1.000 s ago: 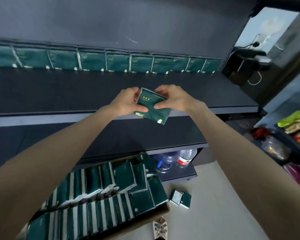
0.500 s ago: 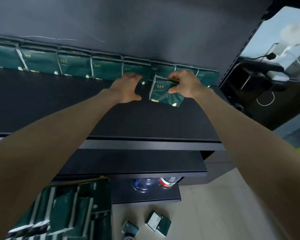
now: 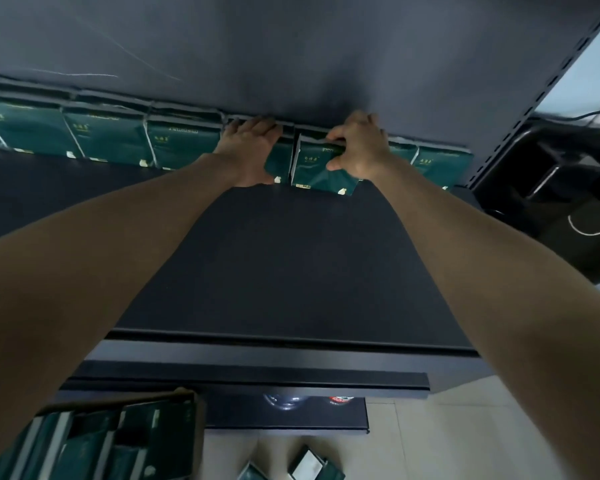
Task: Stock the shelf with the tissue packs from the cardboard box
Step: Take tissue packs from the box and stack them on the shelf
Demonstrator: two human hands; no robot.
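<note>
A row of dark green tissue packs stands along the back of the black shelf. My right hand grips one green tissue pack by its upper right part, at the back of the shelf and within the row. My left hand lies with straight fingers over the neighbouring pack just left of it. The cardboard box with several green packs sits at the bottom left on the floor.
The grey back wall rises behind the row. Lower shelves jut out below, with bottles under them. A few loose packs lie on the floor. A black device with cables stands at the right.
Both hands moved away from me to the back of the shelf. The pack went from mid-shelf into the row, and my left hand came to lie on the neighbouring pack.
</note>
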